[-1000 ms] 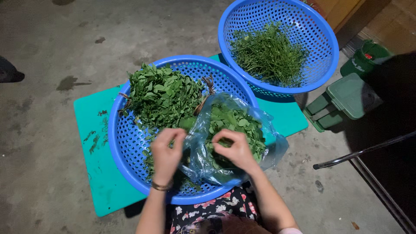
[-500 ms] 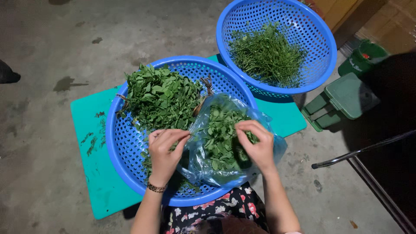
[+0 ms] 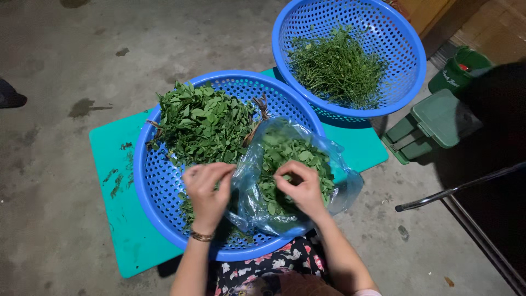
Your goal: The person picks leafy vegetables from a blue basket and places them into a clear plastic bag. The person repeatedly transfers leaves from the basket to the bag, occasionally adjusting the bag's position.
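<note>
Picking leaves: right hand point(image 3: 300, 189) rests in the clear plastic bag point(image 3: 334, 183), fingers pinched together over the plucked leaves point(image 3: 290, 156) inside. Left hand point(image 3: 207, 189) curled just left of the bag's mouth; whether it grips anything, cannot tell. Beyond the left hand, a large heap of leafy stems point(image 3: 203, 123) lies unpicked in the near blue basket point(image 3: 150, 192). Judged roughly midway.

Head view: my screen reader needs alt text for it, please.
Both hands, left hand and right hand, work leafy greens over a blue basket and a clear plastic bag; a second blue basket holds stems.
</note>
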